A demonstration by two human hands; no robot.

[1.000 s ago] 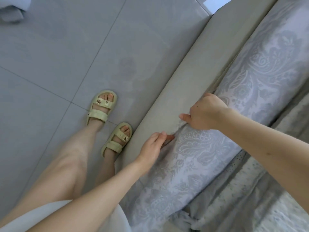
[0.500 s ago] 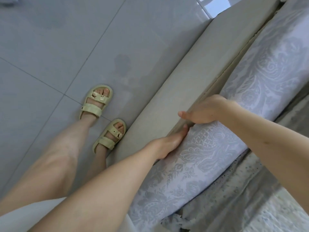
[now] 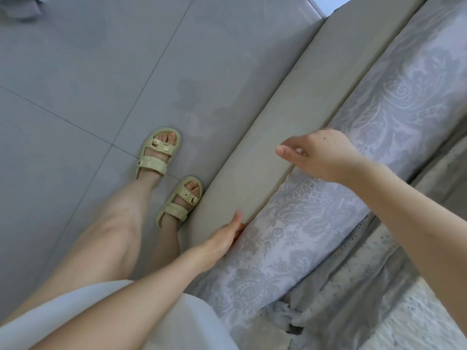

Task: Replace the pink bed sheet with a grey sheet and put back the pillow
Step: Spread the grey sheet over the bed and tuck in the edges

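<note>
The person is standing beside the bed, looking down along its edge. The left hand (image 3: pixel 225 238) is lying flat with straight fingers against the seam where the mattress (image 3: pixel 303 223), covered in a pale damask pattern, is meeting the beige padded bed frame (image 3: pixel 278 147); the thumb is showing against the frame, while the other fingertips are slipping out of sight into the gap, and nothing is showing in its grasp. The right hand (image 3: pixel 321 155) is hovering further along the same seam, above the mattress edge, thumb stretched out and fingers loosely curled, gripping nothing; whether it is touching the fabric below cannot be told. The grey sheet (image 3: pixel 353 286), with an eyelet border, is lying rumpled in folds along the top of the mattress to the right of both arms, well apart from the left hand, and the right forearm is crossing over part of it. A knotted or bunched bit of grey fabric is sitting at the near end of the mattress. The frame's wide rail is standing between the person's legs and the mattress. Two pale yellow sandals (image 3: pixel 159 152) are planted on the grey tiled floor (image 3: pixel 101 72), the nearer one just beside the frame. A white garment (image 3: pixel 75 319) is filling the bottom left corner.
</note>
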